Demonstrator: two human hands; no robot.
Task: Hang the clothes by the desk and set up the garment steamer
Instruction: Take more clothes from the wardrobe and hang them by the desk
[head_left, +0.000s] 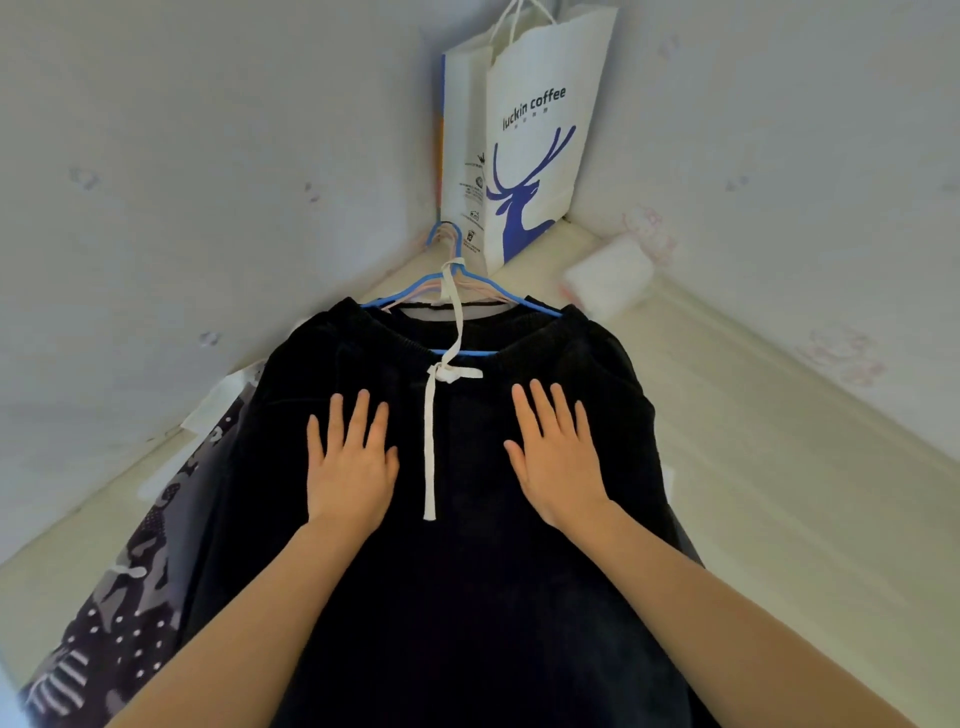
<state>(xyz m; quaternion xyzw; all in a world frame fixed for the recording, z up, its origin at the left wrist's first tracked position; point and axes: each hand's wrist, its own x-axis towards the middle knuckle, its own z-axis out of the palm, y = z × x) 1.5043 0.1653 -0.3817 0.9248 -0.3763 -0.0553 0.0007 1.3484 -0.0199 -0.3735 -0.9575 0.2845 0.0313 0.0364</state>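
A black garment (467, 597) with a white drawstring (431, 447) hangs on a blue hanger (457, 291), whose hook sits near the corner of the walls. My left hand (350, 462) lies flat on the black cloth left of the drawstring, fingers spread. My right hand (556, 457) lies flat on the cloth to the right of it, fingers also spread. Neither hand grips anything. A pink hanger (415, 296) shows behind the blue one. No steamer is in view.
A white paper bag with a blue deer print (535, 145) hangs in the corner above the hangers. A grey and black patterned garment (130, 587) hangs to the left. A white packet (610, 275) lies on the cream ledge (779, 441) at right.
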